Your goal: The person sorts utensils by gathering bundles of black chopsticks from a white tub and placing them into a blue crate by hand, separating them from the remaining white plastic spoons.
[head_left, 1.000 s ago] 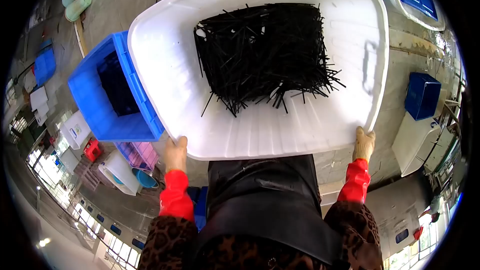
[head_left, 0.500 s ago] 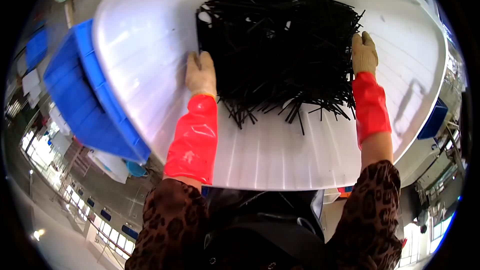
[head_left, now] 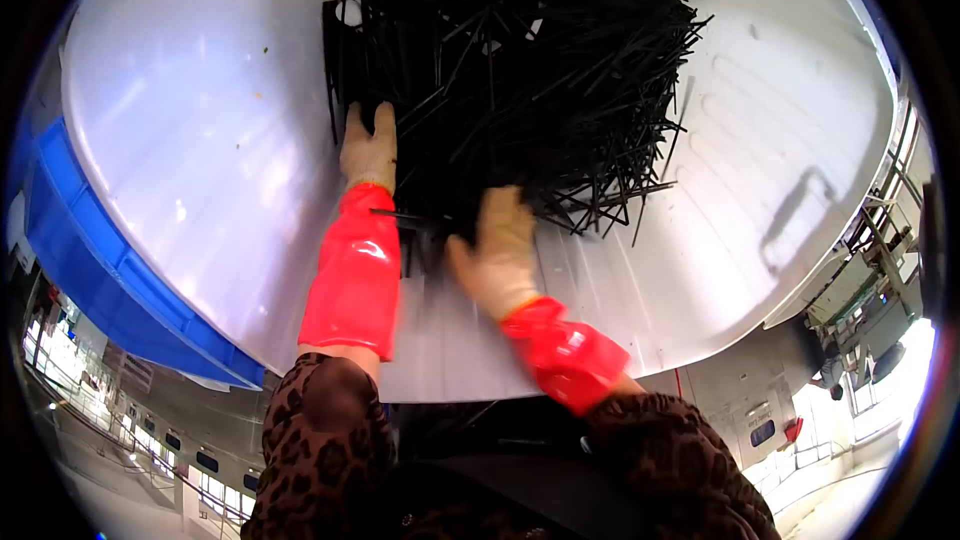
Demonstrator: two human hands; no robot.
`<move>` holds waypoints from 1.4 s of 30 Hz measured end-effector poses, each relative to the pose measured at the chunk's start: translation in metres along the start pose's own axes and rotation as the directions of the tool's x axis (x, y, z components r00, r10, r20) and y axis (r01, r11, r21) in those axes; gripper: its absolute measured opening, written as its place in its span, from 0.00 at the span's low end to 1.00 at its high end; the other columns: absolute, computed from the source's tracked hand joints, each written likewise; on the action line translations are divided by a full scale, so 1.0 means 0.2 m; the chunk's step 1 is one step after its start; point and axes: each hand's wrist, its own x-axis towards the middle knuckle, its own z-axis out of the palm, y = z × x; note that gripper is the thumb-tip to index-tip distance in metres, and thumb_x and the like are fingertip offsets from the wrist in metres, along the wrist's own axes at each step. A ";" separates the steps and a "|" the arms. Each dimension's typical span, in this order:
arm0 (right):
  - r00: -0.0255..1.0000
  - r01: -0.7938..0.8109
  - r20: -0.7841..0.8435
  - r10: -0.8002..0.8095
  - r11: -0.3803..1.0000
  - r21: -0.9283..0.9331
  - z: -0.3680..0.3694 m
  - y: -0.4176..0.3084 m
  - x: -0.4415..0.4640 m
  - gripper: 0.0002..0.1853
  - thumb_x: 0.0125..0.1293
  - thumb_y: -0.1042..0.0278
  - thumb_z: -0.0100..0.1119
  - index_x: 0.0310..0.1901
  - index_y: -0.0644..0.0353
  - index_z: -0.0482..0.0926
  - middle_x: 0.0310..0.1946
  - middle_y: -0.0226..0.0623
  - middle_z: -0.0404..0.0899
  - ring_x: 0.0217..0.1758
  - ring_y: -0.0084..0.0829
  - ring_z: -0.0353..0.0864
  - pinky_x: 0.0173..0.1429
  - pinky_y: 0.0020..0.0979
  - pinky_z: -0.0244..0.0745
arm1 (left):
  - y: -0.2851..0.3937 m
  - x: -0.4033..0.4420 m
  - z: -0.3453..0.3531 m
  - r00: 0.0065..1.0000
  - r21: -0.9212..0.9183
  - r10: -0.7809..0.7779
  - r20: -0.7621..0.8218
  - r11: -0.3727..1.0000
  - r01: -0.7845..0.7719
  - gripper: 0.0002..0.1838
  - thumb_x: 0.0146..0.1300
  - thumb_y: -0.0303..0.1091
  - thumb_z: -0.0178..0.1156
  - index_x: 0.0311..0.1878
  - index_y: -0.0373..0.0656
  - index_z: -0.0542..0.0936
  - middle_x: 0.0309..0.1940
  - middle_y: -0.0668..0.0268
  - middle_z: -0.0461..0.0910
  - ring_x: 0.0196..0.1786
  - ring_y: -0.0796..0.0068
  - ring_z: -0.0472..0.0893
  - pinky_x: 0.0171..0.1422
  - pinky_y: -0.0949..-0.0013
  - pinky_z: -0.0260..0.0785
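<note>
A heap of thin black sticks [head_left: 540, 70] lies in a large white tub [head_left: 200, 130], loose ends jutting out along its near and right edges. My left hand [head_left: 370, 148], in a pale glove with a red sleeve cover, rests at the heap's left side. Its visible fingers are apart against the sticks; some fingertips are hidden in the black mass. At the near edge of the heap is my right hand [head_left: 500, 255], gloved the same way and blurred by motion. Its fingers are stretched out with the thumb apart, and the fingertips meet the sticks.
A blue plastic crate [head_left: 120, 270] stands outside the tub on the left. The tub's near rim [head_left: 450, 395] runs just in front of my body. Windows and workshop fittings show around the edges of the view.
My right hand has left the heap's right side and moved left and nearer to me, to the front edge. My left hand stays at the left side. The view has shifted.
</note>
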 end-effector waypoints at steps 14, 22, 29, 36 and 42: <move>0.810 -0.358 0.164 0.563 0.253 0.899 -0.60 0.58 0.37 0.29 0.55 0.52 0.50 0.49 0.70 0.61 0.40 0.46 0.68 0.39 0.31 0.71 0.40 0.28 0.72 | 0.10 0.07 -0.04 0.999 0.054 0.037 -0.030 0.998 -0.035 0.35 0.49 0.55 0.47 0.53 0.35 0.63 0.49 0.48 0.66 0.54 0.56 0.64 0.57 0.68 0.55; 0.800 -0.397 0.578 0.162 0.865 0.308 -0.41 0.62 0.45 0.18 0.57 0.57 0.45 0.45 0.60 0.66 0.36 0.50 0.71 0.27 0.35 0.75 0.28 0.28 0.73 | 0.04 0.21 0.09 0.996 -0.013 0.064 0.066 0.998 -0.063 0.35 0.47 0.56 0.50 0.52 0.35 0.65 0.48 0.49 0.67 0.53 0.56 0.66 0.56 0.68 0.55; 0.878 -0.155 0.383 0.287 0.928 -0.340 -0.44 0.35 0.35 0.22 0.55 0.53 0.45 0.42 0.64 0.70 0.37 0.51 0.73 0.40 0.45 0.73 0.43 0.35 0.68 | 0.15 0.08 0.03 0.892 -0.071 0.036 0.451 0.997 -0.004 0.37 0.48 0.51 0.53 0.53 0.28 0.61 0.52 0.50 0.63 0.56 0.59 0.62 0.58 0.71 0.51; 0.940 -0.247 -0.154 0.304 0.919 0.307 -0.20 0.88 0.46 0.28 0.51 0.49 0.52 0.44 0.68 0.68 0.28 0.42 0.73 0.28 0.33 0.73 0.34 0.28 0.70 | 0.08 0.10 0.01 0.994 -0.190 0.109 0.012 0.976 -0.105 0.33 0.51 0.51 0.50 0.53 0.32 0.62 0.50 0.53 0.66 0.54 0.62 0.65 0.57 0.70 0.54; 0.726 -0.455 0.263 0.636 0.157 0.876 -0.36 0.68 0.53 0.27 0.49 0.48 0.56 0.34 0.71 0.71 0.15 0.33 0.63 0.17 0.26 0.67 0.23 0.22 0.67 | 0.20 0.21 0.03 0.946 0.145 0.101 0.308 0.978 -0.151 0.35 0.49 0.62 0.44 0.43 0.35 0.72 0.40 0.48 0.71 0.48 0.53 0.68 0.53 0.66 0.57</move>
